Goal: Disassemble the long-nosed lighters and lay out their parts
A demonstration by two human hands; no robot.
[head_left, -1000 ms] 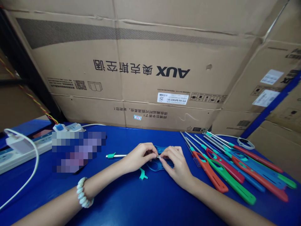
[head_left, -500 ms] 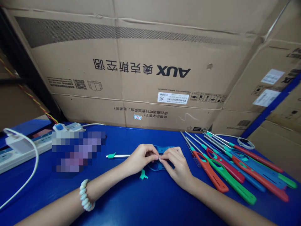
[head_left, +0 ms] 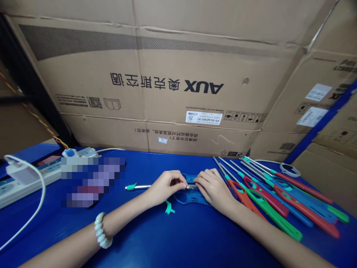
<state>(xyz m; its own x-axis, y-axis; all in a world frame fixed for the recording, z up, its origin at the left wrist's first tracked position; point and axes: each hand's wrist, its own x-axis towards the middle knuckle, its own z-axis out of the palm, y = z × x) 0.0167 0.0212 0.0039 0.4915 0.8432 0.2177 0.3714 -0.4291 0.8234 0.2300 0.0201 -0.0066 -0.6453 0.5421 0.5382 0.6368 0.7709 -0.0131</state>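
My left hand is closed, thumb and fingertips pinching a small pale metal part. My right hand is just to the right, its fingers curled down over a slim clear-and-metal piece; what they grip is mostly hidden. Beneath both hands lie the two blue handle shells of a long-necked gas lighter, partly covered. A thin metal tube with a green tip piece extends left from behind my left hand. On the table below it lies a small green trigger.
Several long-necked lighters in red, green, orange and blue lie fanned at the right. A white power strip with plugs and a cable stands at the left, beside a blurred-out object. A large cardboard box walls off the back of the blue table.
My right hand has shifted slightly right and turned palm down, away from my left fingertips. More of the blue shells and the metal part between the hands now shows.
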